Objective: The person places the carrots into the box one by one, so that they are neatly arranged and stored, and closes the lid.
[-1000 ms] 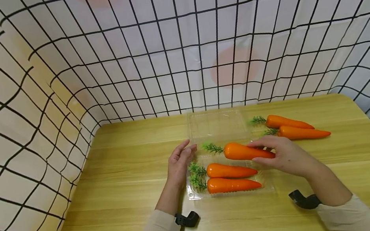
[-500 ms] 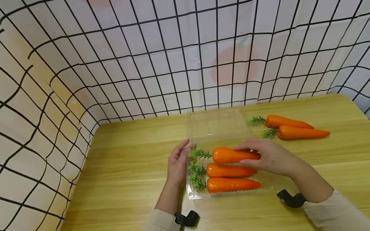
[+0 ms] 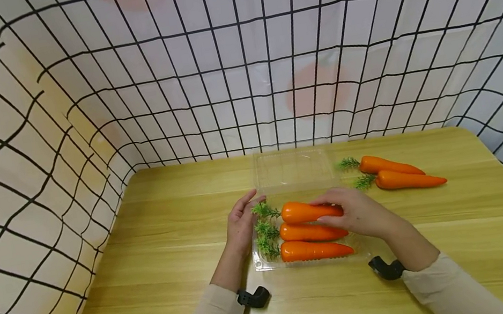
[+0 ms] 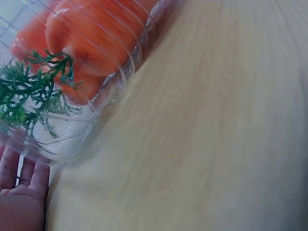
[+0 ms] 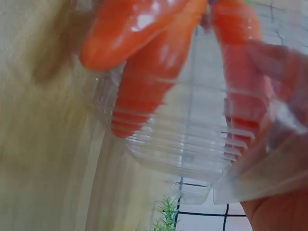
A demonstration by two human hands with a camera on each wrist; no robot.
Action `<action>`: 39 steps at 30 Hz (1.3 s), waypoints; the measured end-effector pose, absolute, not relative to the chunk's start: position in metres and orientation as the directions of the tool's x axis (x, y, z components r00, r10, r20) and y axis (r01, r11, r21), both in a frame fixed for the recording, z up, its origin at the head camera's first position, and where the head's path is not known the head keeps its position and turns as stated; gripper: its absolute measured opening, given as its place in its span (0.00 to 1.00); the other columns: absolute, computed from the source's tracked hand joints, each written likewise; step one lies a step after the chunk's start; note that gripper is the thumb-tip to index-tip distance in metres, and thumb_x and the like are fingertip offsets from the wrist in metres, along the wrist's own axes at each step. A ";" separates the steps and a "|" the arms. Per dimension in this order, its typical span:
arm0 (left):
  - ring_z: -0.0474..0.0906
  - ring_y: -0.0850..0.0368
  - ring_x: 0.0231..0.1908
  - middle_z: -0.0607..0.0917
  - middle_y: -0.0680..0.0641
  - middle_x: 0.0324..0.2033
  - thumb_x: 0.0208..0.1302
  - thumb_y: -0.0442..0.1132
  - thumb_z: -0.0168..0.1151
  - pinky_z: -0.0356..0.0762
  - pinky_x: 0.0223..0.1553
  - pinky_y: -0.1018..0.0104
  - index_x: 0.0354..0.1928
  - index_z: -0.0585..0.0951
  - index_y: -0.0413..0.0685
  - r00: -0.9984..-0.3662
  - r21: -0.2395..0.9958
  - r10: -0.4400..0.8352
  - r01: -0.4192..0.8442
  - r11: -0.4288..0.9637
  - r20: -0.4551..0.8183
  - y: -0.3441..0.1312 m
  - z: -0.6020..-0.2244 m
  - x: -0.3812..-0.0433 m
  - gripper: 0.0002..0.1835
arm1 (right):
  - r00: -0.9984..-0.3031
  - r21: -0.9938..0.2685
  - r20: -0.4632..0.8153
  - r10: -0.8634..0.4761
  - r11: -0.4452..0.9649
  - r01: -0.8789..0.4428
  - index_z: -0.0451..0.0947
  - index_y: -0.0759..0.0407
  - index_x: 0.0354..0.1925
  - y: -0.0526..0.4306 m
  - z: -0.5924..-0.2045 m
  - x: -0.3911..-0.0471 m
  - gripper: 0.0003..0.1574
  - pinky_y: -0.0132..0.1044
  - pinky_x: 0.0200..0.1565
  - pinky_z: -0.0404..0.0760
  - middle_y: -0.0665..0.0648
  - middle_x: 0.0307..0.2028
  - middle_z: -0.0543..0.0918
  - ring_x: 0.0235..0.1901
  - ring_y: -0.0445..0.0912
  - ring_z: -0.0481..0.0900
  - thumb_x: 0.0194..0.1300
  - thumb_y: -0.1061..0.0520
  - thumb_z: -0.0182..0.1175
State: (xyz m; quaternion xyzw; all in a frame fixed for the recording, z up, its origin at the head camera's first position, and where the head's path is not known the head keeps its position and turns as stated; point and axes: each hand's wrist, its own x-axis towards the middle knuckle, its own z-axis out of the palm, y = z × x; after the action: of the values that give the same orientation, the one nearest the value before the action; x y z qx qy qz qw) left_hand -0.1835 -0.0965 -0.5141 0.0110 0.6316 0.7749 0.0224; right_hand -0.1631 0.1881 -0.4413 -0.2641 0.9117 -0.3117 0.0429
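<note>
A clear plastic clamshell box lies on the table with its lid folded back toward the mesh. Two glossy orange carrots with feathery green tops, a middle carrot and a front carrot, lie side by side in it. Between thumb and fingers, my right hand grips the tip half of a third carrot at the back of the box, its top pointing left. My left hand rests against the box's left side, fingers extended; the left wrist view shows these fingers at the clear wall.
Two more carrots, a rear one and a nearer one, lie right of the lid on the wooden table. Black wire mesh in front of pale cloth borders the table at the back and both sides.
My right hand has carried its carrot left and down, from over the box's right rear to beside the other two carrots. My left hand has stayed in place.
</note>
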 end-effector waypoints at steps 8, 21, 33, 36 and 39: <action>0.59 0.68 0.18 0.81 0.32 0.61 0.78 0.33 0.47 0.62 0.23 0.78 0.72 0.71 0.39 -0.999 0.977 0.050 -0.027 -0.211 -0.017 -0.097 -0.514 -0.184 0.23 | -0.846 -0.553 0.088 -0.527 0.680 -0.481 0.84 0.52 0.58 0.182 -0.446 -0.168 0.23 0.54 0.57 0.83 0.53 0.53 0.87 0.53 0.51 0.82 0.65 0.51 0.71; 0.59 0.69 0.18 0.83 0.34 0.60 0.78 0.34 0.47 0.61 0.23 0.78 0.71 0.71 0.40 -0.999 0.980 0.044 -0.020 -0.196 -0.012 -0.097 -0.516 -0.184 0.23 | -0.857 -0.479 0.048 -0.514 0.741 -0.471 0.82 0.54 0.59 0.174 -0.448 -0.172 0.24 0.57 0.60 0.80 0.56 0.55 0.86 0.55 0.55 0.82 0.66 0.50 0.69; 0.78 0.70 0.44 0.81 0.31 0.62 0.77 0.34 0.51 0.77 0.46 0.77 0.71 0.71 0.37 -0.999 0.976 0.039 -0.020 -0.217 -0.011 -0.096 -0.515 -0.183 0.24 | -0.853 -0.391 0.030 -0.521 0.779 -0.489 0.82 0.55 0.59 0.169 -0.454 -0.175 0.24 0.57 0.62 0.79 0.58 0.56 0.86 0.58 0.57 0.82 0.67 0.51 0.69; 0.77 0.70 0.42 0.81 0.31 0.62 0.76 0.34 0.51 0.77 0.47 0.77 0.71 0.70 0.37 -0.999 0.977 0.037 -0.017 -0.213 -0.010 -0.096 -0.515 -0.184 0.24 | -0.849 -0.385 0.024 -0.528 0.779 -0.495 0.82 0.56 0.59 0.168 -0.453 -0.176 0.23 0.58 0.62 0.79 0.58 0.57 0.85 0.59 0.58 0.81 0.67 0.52 0.68; 0.79 0.69 0.45 0.81 0.31 0.61 0.76 0.34 0.51 0.78 0.49 0.76 0.71 0.70 0.35 -0.999 0.977 0.036 -0.017 -0.213 -0.010 -0.095 -0.515 -0.184 0.24 | -0.847 -0.377 0.010 -0.531 0.783 -0.495 0.82 0.56 0.59 0.168 -0.453 -0.176 0.23 0.58 0.63 0.78 0.58 0.57 0.85 0.59 0.58 0.81 0.68 0.52 0.67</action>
State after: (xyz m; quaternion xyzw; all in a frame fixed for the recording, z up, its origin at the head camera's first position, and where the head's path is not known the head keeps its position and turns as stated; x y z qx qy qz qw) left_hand -0.1835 -0.0953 -0.5146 0.0074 0.6271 0.7788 0.0169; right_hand -0.1764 0.1676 -0.4533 -0.2720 0.9429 -0.1862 0.0484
